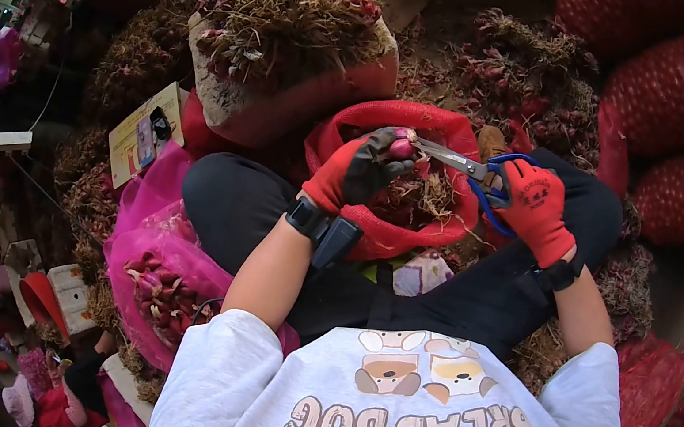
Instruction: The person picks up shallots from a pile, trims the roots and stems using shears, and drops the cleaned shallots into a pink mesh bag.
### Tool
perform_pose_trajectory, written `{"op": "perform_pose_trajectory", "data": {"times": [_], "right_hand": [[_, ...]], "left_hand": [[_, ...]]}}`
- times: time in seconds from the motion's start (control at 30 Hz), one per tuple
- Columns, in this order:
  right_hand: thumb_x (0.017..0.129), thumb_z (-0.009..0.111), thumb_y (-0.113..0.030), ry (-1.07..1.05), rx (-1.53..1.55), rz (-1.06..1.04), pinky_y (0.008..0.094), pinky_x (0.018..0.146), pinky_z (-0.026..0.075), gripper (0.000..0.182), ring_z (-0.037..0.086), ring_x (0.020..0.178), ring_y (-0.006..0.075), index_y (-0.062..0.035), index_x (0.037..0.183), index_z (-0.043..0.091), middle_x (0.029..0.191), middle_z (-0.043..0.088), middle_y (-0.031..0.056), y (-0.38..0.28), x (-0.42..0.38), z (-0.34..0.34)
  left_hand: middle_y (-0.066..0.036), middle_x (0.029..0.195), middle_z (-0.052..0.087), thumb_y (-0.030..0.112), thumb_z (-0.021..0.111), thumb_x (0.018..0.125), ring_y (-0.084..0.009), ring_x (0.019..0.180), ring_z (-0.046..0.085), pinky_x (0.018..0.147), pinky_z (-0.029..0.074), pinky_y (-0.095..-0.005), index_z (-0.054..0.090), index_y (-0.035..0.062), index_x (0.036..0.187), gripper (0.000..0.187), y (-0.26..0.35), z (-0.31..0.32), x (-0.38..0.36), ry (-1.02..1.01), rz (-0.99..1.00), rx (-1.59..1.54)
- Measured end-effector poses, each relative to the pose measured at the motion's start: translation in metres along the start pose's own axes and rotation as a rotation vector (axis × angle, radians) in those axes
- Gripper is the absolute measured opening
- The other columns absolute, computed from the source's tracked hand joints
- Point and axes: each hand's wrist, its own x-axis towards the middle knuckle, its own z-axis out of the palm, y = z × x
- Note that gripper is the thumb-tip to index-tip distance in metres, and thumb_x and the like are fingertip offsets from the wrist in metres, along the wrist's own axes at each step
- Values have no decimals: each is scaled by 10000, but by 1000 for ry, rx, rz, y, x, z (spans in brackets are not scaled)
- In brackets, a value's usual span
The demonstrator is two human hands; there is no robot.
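Observation:
My left hand (355, 171), in a red and black glove, has its fingers closed around a small shallot (403, 147). Scissors (458, 161) with blue handles are in my right hand (537, 210), gloved in red. Their blades point left, tips right at the top of the shallot. Below both hands, an open red mesh bag (335, 118) stands between my legs with its rim rolled out. Dry stalks and shallot trimmings (429, 199) lie inside it.
Ahead, a foam box (242, 113) is heaped with shallots on dry stalks (289, 13). Full red mesh sacks (678, 97) are stacked at the right. A pink mesh bag (147, 214) with shallots (164, 293) rests by my left leg, near a printed card (126, 135). More shallots (530, 73) cover the ground ahead.

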Motion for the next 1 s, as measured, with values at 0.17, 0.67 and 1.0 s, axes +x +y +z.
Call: {"op": "perform_pose_trajectory", "data": {"times": [0.17, 0.67, 1.0], "right_hand": [[609, 767, -269, -17, 9, 20, 358, 634, 446, 374, 607, 754, 251, -123, 896, 579, 845, 600, 46, 0, -2, 4], [634, 767, -336, -254, -51, -65, 364, 649, 454, 419, 614, 758, 243, -100, 905, 551, 828, 599, 64, 8, -4, 3], [740, 714, -369, 37, 222, 166, 381, 621, 481, 346, 622, 731, 286, -85, 915, 618, 851, 623, 84, -4, 2, 13]], "left_hand": [[-84, 1174, 553, 262, 453, 982, -193, 1034, 592, 931, 487, -286, 432, 52, 1316, 395, -3, 1, 0, -33, 24, -49], [-97, 1184, 542, 246, 544, 934, -211, 1059, 573, 910, 476, -307, 460, 34, 1271, 406, -7, 2, -7, -58, 75, 148], [-129, 1116, 564, 76, 624, 847, -301, 1069, 539, 887, 461, -346, 581, 26, 1106, 267, 2, 16, 4, 59, 164, 361]]}}
